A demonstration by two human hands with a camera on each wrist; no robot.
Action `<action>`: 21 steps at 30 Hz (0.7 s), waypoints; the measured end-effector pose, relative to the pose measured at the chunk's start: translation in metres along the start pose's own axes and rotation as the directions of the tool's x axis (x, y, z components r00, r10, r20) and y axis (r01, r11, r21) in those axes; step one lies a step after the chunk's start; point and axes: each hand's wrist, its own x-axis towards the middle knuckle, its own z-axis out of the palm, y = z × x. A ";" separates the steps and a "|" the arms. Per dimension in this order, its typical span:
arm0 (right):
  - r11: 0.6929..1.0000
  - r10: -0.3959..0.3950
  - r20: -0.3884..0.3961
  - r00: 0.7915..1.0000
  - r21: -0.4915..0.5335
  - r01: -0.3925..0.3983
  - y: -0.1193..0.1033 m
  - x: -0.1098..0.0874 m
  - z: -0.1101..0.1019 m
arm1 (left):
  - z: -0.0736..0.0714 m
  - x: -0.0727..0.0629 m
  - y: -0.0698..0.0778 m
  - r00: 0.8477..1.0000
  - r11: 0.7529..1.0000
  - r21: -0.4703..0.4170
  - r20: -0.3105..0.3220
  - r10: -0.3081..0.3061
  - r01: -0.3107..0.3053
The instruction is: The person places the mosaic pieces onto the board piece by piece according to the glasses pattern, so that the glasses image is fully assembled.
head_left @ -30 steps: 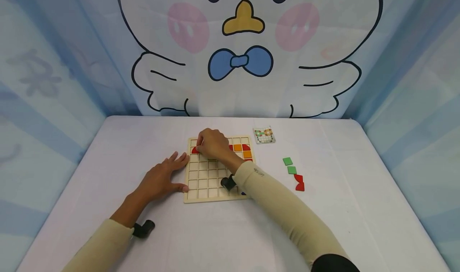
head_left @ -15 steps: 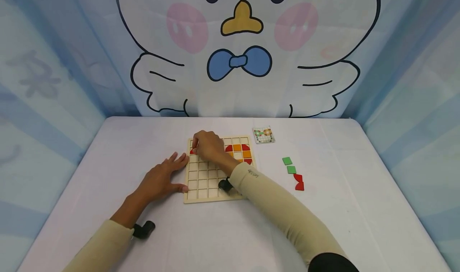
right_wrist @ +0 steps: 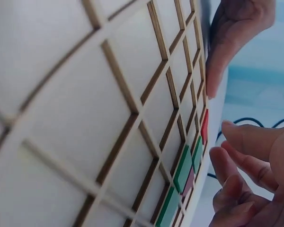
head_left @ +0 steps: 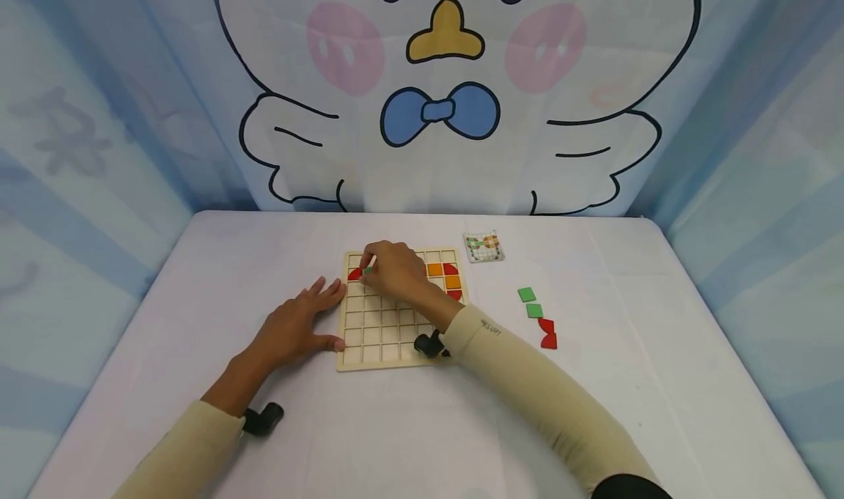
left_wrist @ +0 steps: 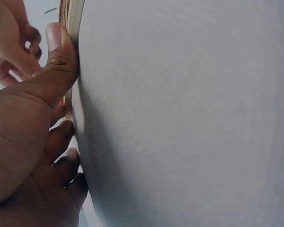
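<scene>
A wooden grid board [head_left: 371, 335] lies on the table. My left hand [head_left: 294, 330] rests against its left edge, fingers spread and thumb on the rim, as the left wrist view also shows. Over the upper left of the board hovers my right hand [head_left: 395, 270], thumb and fingers loosely bent and apart. A red rounded tile [head_left: 354, 274] sits in a cell near its fingertips, with a green tile [head_left: 368, 270] beside it. In the right wrist view, green tiles [right_wrist: 182, 168] lie in cells, and nothing shows between the right hand's fingers. That hand hides part of the upper rows.
Orange tiles [head_left: 453, 282] and red tiles [head_left: 450, 269] fill cells at the board's upper right. A small pattern card [head_left: 484, 247] lies behind it. To the right are loose green tiles [head_left: 527, 294] and red tiles [head_left: 549, 341]. A printed curtain [head_left: 442, 169] hangs behind the table.
My right hand first shifted left over the red tile, then drew back right, leaving that tile and a green one beside it in sight. My left hand has stayed put.
</scene>
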 end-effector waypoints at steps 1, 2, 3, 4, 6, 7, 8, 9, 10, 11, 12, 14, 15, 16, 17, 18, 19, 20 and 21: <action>1.000 -0.004 -0.001 1.000 0.009 0.004 0.002 -0.003 -0.002 | 0.000 0.000 0.000 1.000 1.000 0.000 0.002 -0.004 0.004; 1.000 -0.009 -0.004 1.000 0.013 0.009 0.004 -0.006 -0.003 | 0.000 0.000 0.000 1.000 1.000 0.000 0.004 -0.006 0.006; 1.000 -0.012 -0.004 1.000 0.021 0.012 0.006 -0.009 -0.005 | 0.000 -0.001 0.000 1.000 1.000 0.001 0.003 -0.009 0.009; 1.000 -0.014 -0.003 1.000 0.027 0.014 0.009 -0.012 -0.006 | 0.000 -0.001 0.000 1.000 1.000 0.001 0.003 -0.010 0.010; 0.999 -0.016 -0.004 1.000 0.030 0.016 0.014 -0.018 -0.008 | 0.000 -0.001 0.000 1.000 1.000 0.001 0.002 -0.011 0.011; 0.999 -0.018 -0.005 1.000 0.028 0.018 0.017 -0.021 -0.008 | 0.000 -0.001 0.000 1.000 1.000 0.002 0.001 -0.011 0.011; 1.000 -0.018 -0.008 1.000 0.025 0.018 0.019 -0.023 -0.009 | 0.000 -0.001 0.000 1.000 1.000 0.004 0.001 -0.012 0.012; 0.999 -0.016 -0.008 1.000 0.028 0.016 0.022 -0.026 -0.010 | 0.000 -0.001 0.000 1.000 1.000 0.006 -0.001 -0.012 0.012; 0.999 -0.016 -0.011 1.000 0.030 0.017 0.024 -0.028 -0.010 | 0.000 -0.001 0.000 1.000 1.000 0.008 -0.002 -0.013 0.013; 0.999 -0.017 -0.014 1.000 0.029 0.018 0.026 -0.030 -0.011 | 0.000 -0.001 0.001 1.000 1.000 0.010 -0.003 -0.012 0.012; 0.999 -0.017 -0.017 1.000 0.030 0.017 0.028 -0.032 -0.012 | 0.000 -0.001 0.001 1.000 1.000 0.011 -0.004 -0.012 0.013; 0.999 -0.015 -0.020 1.000 0.039 0.015 0.031 -0.034 -0.013 | -0.001 -0.001 0.002 1.000 1.000 0.012 -0.003 -0.017 0.017; 0.999 -0.013 -0.022 1.000 0.043 0.014 0.032 -0.036 -0.013 | 0.000 -0.001 0.002 1.000 1.000 0.014 -0.002 -0.020 0.020; 0.999 -0.012 -0.026 1.000 0.045 0.013 0.034 -0.036 -0.013 | 0.000 -0.001 0.002 1.000 1.000 0.014 0.000 -0.022 0.022; 0.999 -0.009 -0.029 1.000 0.044 0.010 0.035 -0.037 -0.013 | 0.000 -0.001 0.002 1.000 1.000 0.014 0.001 -0.024 0.024; 0.999 -0.008 -0.032 0.999 0.049 0.010 0.037 -0.038 -0.012 | 0.000 -0.001 0.002 1.000 1.000 0.014 0.002 -0.027 0.027; 0.999 -0.007 -0.033 0.999 0.053 0.009 0.039 -0.039 -0.012 | 0.001 0.000 0.002 1.000 0.999 0.013 0.004 -0.029 0.029; 0.998 -0.007 -0.033 0.999 0.057 0.008 0.040 -0.040 -0.012 | 0.001 0.000 0.002 1.000 0.999 0.014 0.004 -0.029 0.029; 0.998 -0.006 -0.030 1.000 0.058 0.008 0.042 -0.041 -0.011 | 0.002 0.000 0.002 1.000 1.000 0.012 0.005 -0.028 0.028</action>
